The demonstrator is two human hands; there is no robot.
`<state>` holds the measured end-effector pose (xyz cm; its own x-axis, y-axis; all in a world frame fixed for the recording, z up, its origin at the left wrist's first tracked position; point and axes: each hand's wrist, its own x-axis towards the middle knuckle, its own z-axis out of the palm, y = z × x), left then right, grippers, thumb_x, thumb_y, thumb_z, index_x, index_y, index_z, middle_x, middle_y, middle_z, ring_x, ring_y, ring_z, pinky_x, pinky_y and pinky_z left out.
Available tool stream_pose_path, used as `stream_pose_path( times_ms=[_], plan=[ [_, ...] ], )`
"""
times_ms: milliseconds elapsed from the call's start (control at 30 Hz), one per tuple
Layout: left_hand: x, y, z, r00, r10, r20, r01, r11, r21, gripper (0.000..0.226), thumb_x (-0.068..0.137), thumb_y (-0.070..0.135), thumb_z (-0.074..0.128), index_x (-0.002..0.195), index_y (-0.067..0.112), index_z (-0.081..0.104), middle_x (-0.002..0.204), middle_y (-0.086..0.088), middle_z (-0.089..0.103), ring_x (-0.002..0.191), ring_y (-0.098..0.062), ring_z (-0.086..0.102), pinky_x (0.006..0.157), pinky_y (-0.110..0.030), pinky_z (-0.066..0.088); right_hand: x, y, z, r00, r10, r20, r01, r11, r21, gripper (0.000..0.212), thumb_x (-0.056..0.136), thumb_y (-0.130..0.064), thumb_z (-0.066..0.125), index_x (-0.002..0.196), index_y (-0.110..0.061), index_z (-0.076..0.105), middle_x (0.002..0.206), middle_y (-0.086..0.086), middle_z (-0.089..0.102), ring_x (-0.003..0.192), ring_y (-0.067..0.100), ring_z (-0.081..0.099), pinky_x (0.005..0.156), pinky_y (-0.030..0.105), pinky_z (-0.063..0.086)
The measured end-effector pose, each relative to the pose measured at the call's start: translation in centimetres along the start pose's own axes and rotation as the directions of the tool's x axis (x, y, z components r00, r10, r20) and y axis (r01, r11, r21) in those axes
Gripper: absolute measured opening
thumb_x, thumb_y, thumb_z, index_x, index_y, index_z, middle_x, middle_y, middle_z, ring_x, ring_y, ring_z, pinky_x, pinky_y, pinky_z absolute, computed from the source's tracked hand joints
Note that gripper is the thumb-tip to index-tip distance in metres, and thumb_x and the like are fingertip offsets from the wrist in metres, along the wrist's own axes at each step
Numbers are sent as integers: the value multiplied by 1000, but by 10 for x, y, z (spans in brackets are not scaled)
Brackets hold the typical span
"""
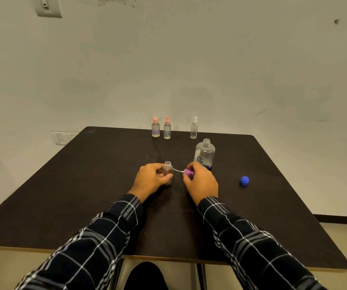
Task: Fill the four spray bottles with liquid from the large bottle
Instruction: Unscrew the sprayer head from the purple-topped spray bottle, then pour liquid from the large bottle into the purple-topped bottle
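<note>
My left hand (150, 178) grips a small clear spray bottle (168, 168) standing uncapped on the dark table (84, 185). My right hand (199, 181) holds its purple spray top (188, 172), lying sideways with the thin dip tube pointing left toward the bottle's neck. Just behind my right hand stands the large clear bottle (204, 153), open, with a blue-and-white label. Its blue cap (244, 180) lies on the table to the right. Three capped spray bottles stand at the far edge: two with pink tops (155, 127) (167, 128) and one with a white top (194, 128).
The table's far edge meets a pale wall. Its front edge runs just below my plaid sleeves. A wall socket plate (60, 138) sits behind the table's left corner.
</note>
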<state>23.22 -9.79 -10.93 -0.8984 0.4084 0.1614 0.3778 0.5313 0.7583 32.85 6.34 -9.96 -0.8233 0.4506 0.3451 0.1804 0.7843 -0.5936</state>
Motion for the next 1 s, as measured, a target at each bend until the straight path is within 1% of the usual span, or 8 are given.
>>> stream_pose_path(
  times_ms=[133,333,467,567,667,733,867,1000],
  plan=[
    [0,0,0,1000,5,7,-5,1000,0,31,81,32,82,111,29,75,87,11,75,84,1,69,86,-26,56,-1,1,-2,994,57,92,-35,975,-220,16,95,-41,59,107,-30,61,99,-6,65,94,16,61,73,34,54],
    [1,-3,2,1000,2,15,-2,1000,-26,28,80,32,82,107,31,76,83,10,76,79,-2,71,87,-32,59,3,16,-5,967,144,208,-89,964,-252,26,91,-49,62,110,-31,66,106,-5,66,101,17,60,78,36,55],
    [2,-3,2,1000,9,27,-8,999,-45,22,80,32,82,100,35,75,84,6,77,80,-4,72,89,-34,59,-3,20,-12,981,126,-150,-136,989,-56,27,91,-56,55,85,-30,58,89,-8,59,82,10,58,68,37,56],
    [3,-4,3,1000,0,22,0,1000,-28,27,80,33,82,106,31,75,83,9,76,79,-2,71,87,-33,59,4,27,-18,910,238,-339,-187,966,179,32,89,-50,63,103,-25,51,105,-2,56,90,13,56,76,35,53],
    [4,-3,2,1000,-14,27,15,999,-33,36,80,33,83,114,27,75,88,14,75,81,1,70,88,-29,59,22,33,-20,967,220,-130,-171,935,311,69,81,-45,76,135,-20,42,134,2,49,119,16,52,99,36,49],
    [4,-2,1,1000,-16,27,17,1000,-22,37,80,34,83,116,26,75,90,14,75,83,1,70,88,-29,58,33,31,-22,983,183,30,-181,904,387,84,77,-37,83,144,-22,34,143,1,47,129,18,49,108,40,45],
    [3,-2,0,1000,-10,25,11,1000,-18,39,81,33,83,118,24,74,90,13,75,82,1,70,88,-29,59,51,27,-29,980,176,95,-199,904,379,91,74,-24,86,146,-24,30,144,4,49,131,24,49,109,45,43],
    [3,-2,1,1000,-5,30,5,1000,-10,37,81,33,82,116,25,74,90,13,75,83,0,70,88,-29,58,61,22,-37,968,172,182,-225,918,328,83,78,-15,83,143,-20,31,144,8,50,130,29,51,107,45,44]
  ],
)
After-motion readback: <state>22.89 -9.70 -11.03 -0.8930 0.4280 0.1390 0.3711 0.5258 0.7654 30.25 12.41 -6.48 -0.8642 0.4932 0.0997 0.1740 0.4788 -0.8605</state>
